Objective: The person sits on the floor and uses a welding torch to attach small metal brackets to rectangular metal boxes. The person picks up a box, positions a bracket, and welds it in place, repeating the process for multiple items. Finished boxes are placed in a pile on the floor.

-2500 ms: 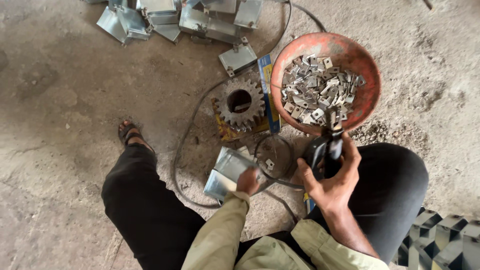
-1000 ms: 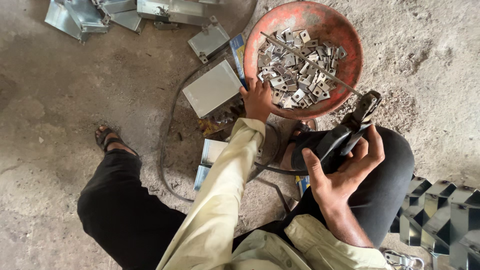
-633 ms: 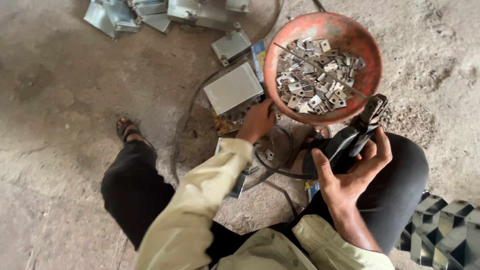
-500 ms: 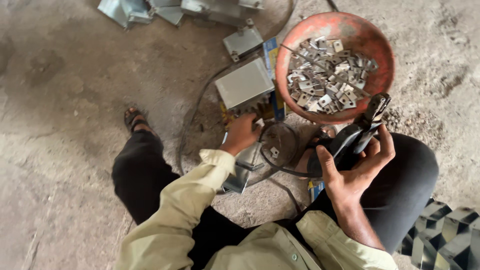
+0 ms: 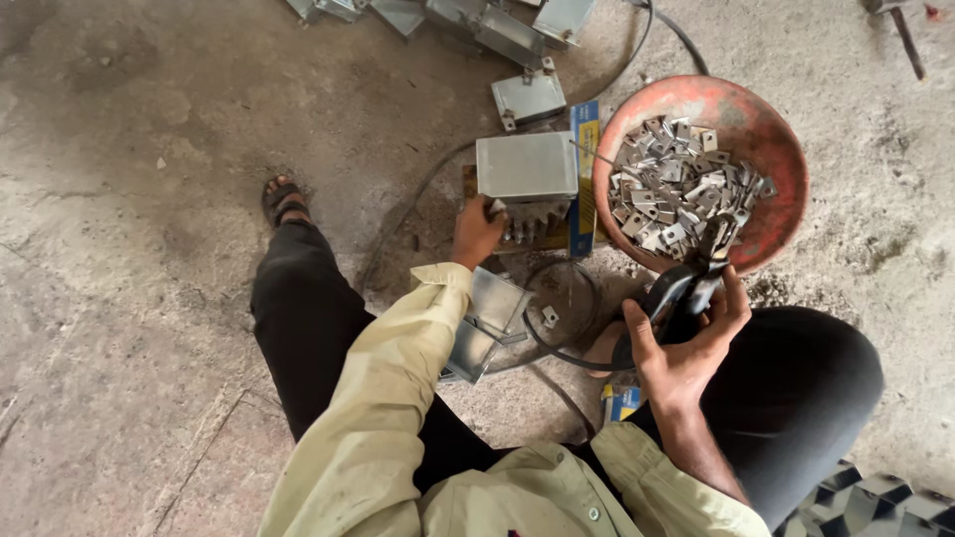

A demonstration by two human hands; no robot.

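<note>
On rough concrete floor [image 5: 129, 199], sitting with two hands busy. Left hand [image 5: 477, 231] touching one flat steel box [image 5: 526, 165] lying over a toothed gear [image 5: 532, 221], grip curled at its corner. Right hand [image 5: 686, 343] grasping one black tool [image 5: 678, 290]. Beside them, one round orange pan [image 5: 761, 119] heaped with many small metal clips [image 5: 676, 184]. One second box [image 5: 529, 96] lying beyond.

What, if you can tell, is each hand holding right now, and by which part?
The right hand grips a black tool around its body. The left hand rests at the metal box's lower corner; a grip cannot be told.
</note>
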